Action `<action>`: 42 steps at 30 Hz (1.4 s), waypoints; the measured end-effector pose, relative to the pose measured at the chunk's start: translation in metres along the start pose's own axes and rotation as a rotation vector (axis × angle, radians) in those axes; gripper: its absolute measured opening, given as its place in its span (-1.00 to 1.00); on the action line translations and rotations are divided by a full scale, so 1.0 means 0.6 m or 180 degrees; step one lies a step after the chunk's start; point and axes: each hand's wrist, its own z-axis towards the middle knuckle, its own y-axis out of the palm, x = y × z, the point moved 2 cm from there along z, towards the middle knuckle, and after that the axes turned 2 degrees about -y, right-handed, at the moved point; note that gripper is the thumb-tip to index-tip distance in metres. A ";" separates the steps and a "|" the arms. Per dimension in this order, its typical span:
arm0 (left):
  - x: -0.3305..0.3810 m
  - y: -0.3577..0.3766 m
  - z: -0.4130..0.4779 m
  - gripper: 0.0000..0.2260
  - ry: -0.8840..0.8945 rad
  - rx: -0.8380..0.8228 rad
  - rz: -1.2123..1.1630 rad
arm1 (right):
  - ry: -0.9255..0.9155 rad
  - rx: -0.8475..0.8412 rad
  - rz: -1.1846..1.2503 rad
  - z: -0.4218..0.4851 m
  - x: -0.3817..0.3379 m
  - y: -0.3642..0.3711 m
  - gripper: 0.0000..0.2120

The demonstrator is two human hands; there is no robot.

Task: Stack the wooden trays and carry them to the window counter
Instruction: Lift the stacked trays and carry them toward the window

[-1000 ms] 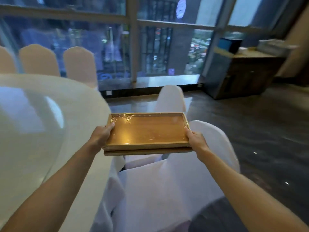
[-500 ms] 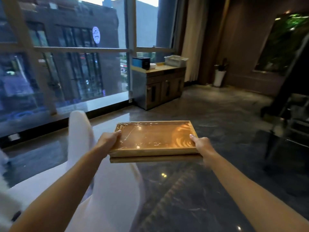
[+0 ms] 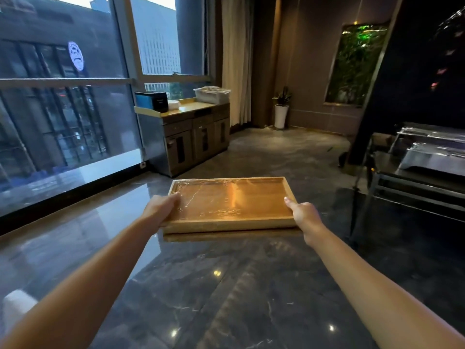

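Two stacked wooden trays (image 3: 231,205), the top one covered in clear film, hang level in the air in front of me above the dark floor. My left hand (image 3: 161,210) grips the stack's left end, thumb on the top rim. My right hand (image 3: 303,217) grips the right end the same way. The window counter (image 3: 193,114), a wooden cabinet with a light top, stands ahead against the glass wall, well beyond the trays.
On the counter sit a blue-black box (image 3: 152,101) and a white basket (image 3: 211,93). A potted plant (image 3: 281,107) stands in the far corner. A dark trolley with metal dishes (image 3: 417,167) is on the right. A white chair cover (image 3: 17,306) shows at lower left.
My view has swung right, away from the round table and white chairs, and the counter has come closer. Both hands have kept their hold on the stacked trays.
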 end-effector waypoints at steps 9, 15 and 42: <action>0.105 0.104 0.344 -0.82 0.0086 -0.0120 -0.0023 | -0.0068 0.0072 -0.0202 0.327 -0.065 0.095 -0.51; 0.222 0.140 0.604 -0.77 0.0131 -0.0111 -0.0074 | -0.0203 -0.0106 -0.0256 0.567 -0.170 0.170 -0.50; 0.589 0.370 1.715 -0.65 0.0151 0.0503 -0.0138 | -0.0373 -0.0538 0.0137 1.750 -0.500 0.595 -0.67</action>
